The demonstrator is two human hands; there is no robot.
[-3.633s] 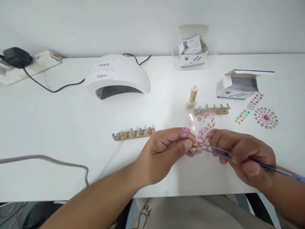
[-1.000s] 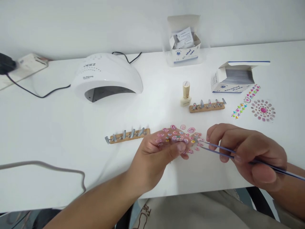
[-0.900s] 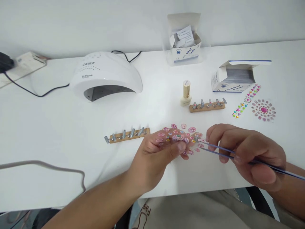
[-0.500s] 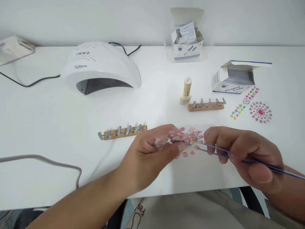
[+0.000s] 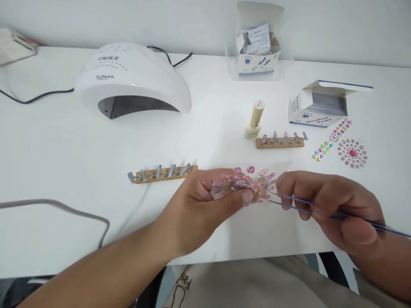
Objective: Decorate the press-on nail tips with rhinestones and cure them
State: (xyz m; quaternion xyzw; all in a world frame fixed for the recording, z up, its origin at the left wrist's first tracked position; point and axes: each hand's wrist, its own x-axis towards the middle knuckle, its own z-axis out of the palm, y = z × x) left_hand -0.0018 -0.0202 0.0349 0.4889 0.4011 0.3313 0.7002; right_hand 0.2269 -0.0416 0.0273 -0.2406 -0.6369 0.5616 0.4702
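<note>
Fingers of the right hand [image 5: 340,207] grip blue tweezers [image 5: 295,199] slanting down to the right, tips slightly parted; whether they touch the sticker sheet [image 5: 245,183] is unclear. That clear sheet lies just left of the tips, bent, its long axis hard to tell, pinched between thumb and fingers of the left hand [image 5: 205,209]. Beneath spreads a white table [image 5: 58,167]; beyond, a nail-tip stand [image 5: 280,143], a bottle [image 5: 254,119], a lamp [image 5: 135,75] and a pale wall [image 5: 192,21].
</note>
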